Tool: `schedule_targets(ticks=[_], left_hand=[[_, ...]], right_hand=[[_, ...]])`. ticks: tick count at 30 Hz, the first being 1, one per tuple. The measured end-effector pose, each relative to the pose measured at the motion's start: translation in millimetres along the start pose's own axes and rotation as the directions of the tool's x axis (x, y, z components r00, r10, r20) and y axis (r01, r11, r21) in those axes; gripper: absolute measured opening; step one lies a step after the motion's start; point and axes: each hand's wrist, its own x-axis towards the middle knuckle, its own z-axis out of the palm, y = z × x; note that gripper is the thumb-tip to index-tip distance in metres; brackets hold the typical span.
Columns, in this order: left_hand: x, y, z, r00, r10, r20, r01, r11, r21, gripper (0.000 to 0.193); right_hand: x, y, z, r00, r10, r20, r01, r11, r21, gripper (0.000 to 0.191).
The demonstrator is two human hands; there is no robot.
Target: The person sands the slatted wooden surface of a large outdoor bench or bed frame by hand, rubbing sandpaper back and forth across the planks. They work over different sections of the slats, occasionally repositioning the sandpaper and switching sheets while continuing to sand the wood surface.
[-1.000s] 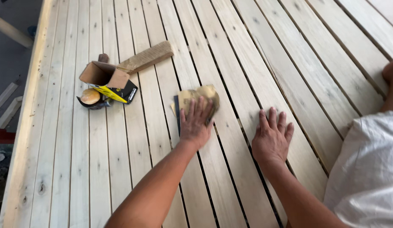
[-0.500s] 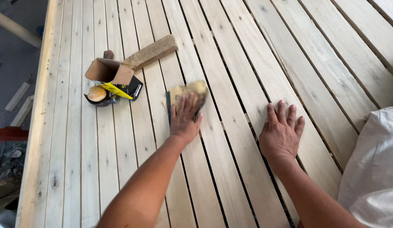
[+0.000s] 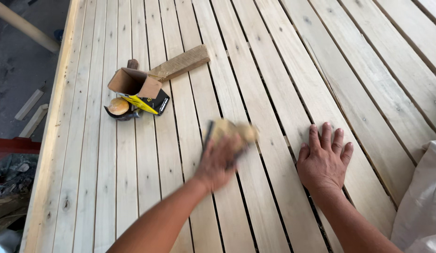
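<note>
left hand (image 3: 220, 161) pressed on a sanding block (image 3: 229, 133), fingers closed over its near end, blurred | block lies on the pale slatted deck (image 3: 274, 70), looks light and stiff, best gripped from above | right hand (image 3: 323, 159) flat, fingers spread, holding nothing, beside it

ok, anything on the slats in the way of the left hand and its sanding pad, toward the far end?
Nothing visible. The left hand presses the sanding pad on the slats, which lie bare beyond it. The wood block and open cardboard box sit off to its left; the right hand rests flat beside it.
</note>
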Motion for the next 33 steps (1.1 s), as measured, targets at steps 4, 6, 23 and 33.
schedule_targets(ticks=[4, 6, 23, 33], left_hand=[[79, -5, -14, 0.882, -0.421, 0.211, 0.426, 0.905, 0.024, 0.063], [69, 32, -21, 0.916, -0.368, 0.162, 0.369, 0.929, 0.022, 0.068], [16, 64, -52, 0.870, 0.084, 0.486, 0.067, 0.956, -0.285, 0.118], [21, 81, -55, 0.904, -0.048, 0.424, 0.219, 0.906, -0.363, 0.100]], right_hand=[[2, -1, -1, 1.000, 0.007, 0.000, -0.007, 1.000, -0.003, 0.062], [2, -2, -2, 1.000, 0.016, 0.014, -0.016, 1.000, -0.024, 0.062], [4, -2, 0, 0.999, 0.043, 0.024, -0.042, 0.999, -0.025, 0.062], [5, 1, 6, 0.999, 0.032, 0.002, -0.032, 0.998, -0.058, 0.061]])
